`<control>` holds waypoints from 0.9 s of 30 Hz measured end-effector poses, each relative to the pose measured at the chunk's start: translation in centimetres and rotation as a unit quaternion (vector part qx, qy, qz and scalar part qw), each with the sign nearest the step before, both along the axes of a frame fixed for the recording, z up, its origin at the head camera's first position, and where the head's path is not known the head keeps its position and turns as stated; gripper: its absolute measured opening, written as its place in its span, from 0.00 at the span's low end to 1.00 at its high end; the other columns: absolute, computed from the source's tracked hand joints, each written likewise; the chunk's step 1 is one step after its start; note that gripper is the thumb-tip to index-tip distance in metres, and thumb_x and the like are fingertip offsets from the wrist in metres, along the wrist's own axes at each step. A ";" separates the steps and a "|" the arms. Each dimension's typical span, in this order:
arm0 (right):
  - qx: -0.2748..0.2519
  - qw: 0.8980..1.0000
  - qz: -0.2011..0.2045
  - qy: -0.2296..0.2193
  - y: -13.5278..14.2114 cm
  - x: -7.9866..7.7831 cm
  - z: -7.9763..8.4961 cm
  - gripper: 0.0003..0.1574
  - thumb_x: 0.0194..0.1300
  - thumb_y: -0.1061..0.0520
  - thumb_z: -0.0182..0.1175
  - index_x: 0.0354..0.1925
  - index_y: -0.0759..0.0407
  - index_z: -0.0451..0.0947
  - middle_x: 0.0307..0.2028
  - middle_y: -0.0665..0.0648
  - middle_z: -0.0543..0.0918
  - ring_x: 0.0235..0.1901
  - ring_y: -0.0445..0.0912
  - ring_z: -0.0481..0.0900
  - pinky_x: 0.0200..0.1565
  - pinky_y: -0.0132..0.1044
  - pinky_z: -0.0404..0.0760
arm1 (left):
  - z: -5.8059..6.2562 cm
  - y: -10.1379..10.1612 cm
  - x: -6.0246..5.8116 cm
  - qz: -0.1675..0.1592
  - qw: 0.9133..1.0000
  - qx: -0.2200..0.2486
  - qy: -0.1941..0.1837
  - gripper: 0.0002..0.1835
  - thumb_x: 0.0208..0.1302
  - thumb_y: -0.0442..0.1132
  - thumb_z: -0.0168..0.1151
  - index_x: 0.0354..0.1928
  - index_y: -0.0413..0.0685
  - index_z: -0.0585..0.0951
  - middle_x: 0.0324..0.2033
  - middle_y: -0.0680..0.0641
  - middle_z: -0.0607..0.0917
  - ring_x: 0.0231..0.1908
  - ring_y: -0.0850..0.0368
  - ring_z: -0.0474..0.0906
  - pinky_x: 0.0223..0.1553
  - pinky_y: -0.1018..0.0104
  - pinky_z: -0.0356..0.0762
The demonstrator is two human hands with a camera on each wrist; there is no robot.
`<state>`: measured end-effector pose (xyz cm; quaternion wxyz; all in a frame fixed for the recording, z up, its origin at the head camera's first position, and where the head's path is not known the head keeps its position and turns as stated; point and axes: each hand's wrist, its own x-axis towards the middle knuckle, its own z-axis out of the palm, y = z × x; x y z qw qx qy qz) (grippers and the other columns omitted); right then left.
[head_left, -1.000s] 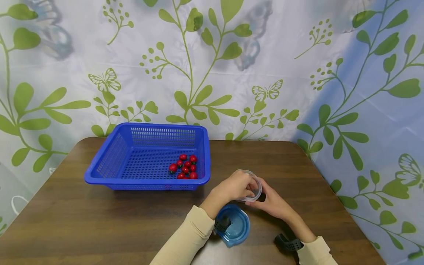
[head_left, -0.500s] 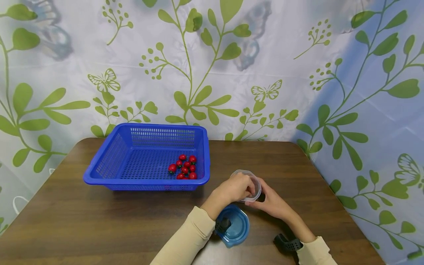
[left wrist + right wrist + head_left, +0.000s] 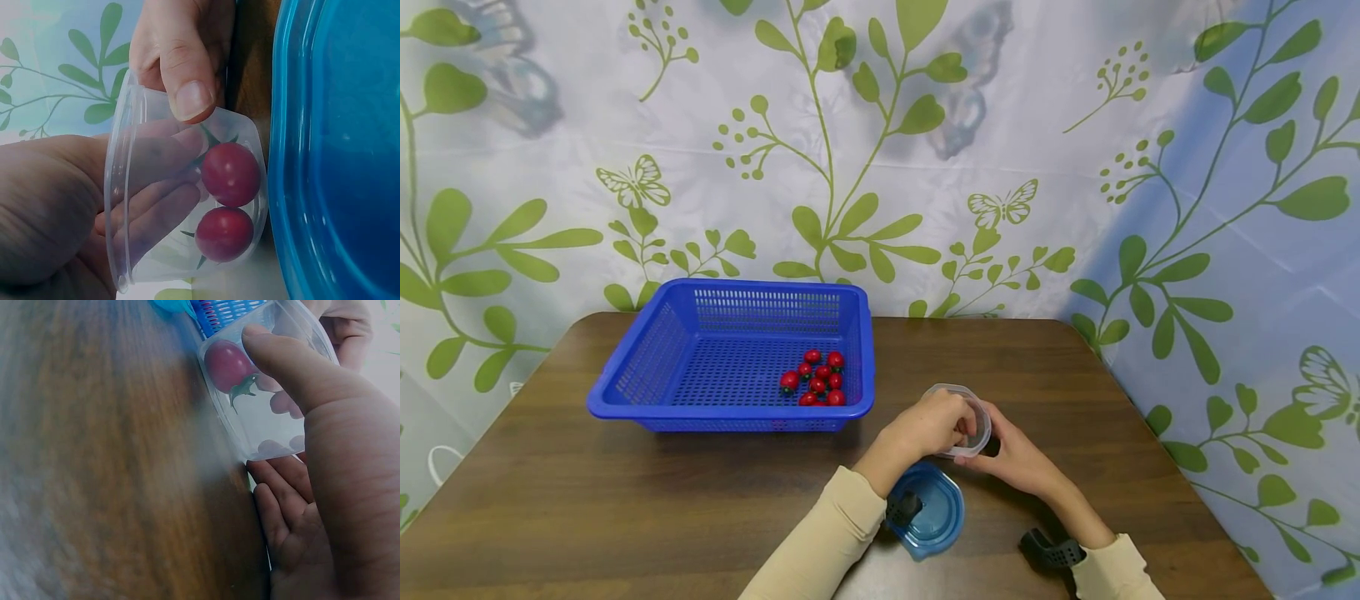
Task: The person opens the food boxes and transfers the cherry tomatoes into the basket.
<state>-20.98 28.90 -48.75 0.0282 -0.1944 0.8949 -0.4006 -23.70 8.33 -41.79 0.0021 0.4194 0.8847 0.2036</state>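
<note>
My right hand [image 3: 1018, 458] holds a clear plastic food container [image 3: 985, 429] at its side, thumb pressing the outer wall. Through that wall, the left wrist view shows two cherry tomatoes, an upper one [image 3: 231, 175] and a lower one [image 3: 225, 234], with green stems. My left hand [image 3: 934, 423] reaches in over the rim. Its fingers [image 3: 164, 209] are extended inside the container, tips right beside the tomatoes' stem ends. A cherry tomato [image 3: 226, 365] also shows through the wall in the right wrist view, below the right thumb. The left forearm overlaps a blue lid [image 3: 940, 510] on the table.
A blue plastic basket [image 3: 730, 411] stands at the back left, with several cherry tomatoes [image 3: 817, 385] gathered in its right front corner. Both hands work over a brown wooden table [image 3: 625, 508]. Behind it hangs a leaf-patterned curtain [image 3: 880, 150].
The left hand stays inside the container, its fingers shifting slightly. The right hand and the container keep their place, and the basket and lid stay where they were.
</note>
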 end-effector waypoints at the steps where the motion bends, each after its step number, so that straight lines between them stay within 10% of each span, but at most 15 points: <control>1: -0.001 1.000 0.000 0.000 0.0 0.0 0.0 0.56 0.62 0.43 0.75 0.78 0.49 0.57 0.71 0.58 0.72 0.65 0.53 0.75 0.66 0.58 0.74 | 0.0 0.0 0.0 0.000 1.000 0.000 0.003 0.05 0.59 0.33 0.76 0.37 0.50 0.91 0.32 0.57 0.90 0.32 0.69 0.80 0.40 0.81 0.78; 12: -0.007 1.000 0.000 -0.014 0.0 0.1 -0.1 0.56 0.62 0.43 0.75 0.78 0.50 0.56 0.71 0.59 0.72 0.64 0.53 0.76 0.65 0.49 0.76 | 0.3 -0.4 -0.3 -0.004 0.999 0.030 -0.042 0.05 0.62 0.33 0.73 0.40 0.47 0.90 0.35 0.53 0.90 0.34 0.65 0.82 0.39 0.82 0.78; 27: -0.021 1.000 0.000 -0.020 -0.2 0.0 0.0 0.56 0.61 0.44 0.75 0.77 0.48 0.56 0.71 0.60 0.71 0.67 0.59 0.74 0.66 0.66 0.71 | 2.1 -2.4 -1.2 0.000 0.989 0.117 -0.087 0.07 0.64 0.34 0.73 0.44 0.44 0.90 0.39 0.50 0.91 0.37 0.65 0.84 0.36 0.84 0.78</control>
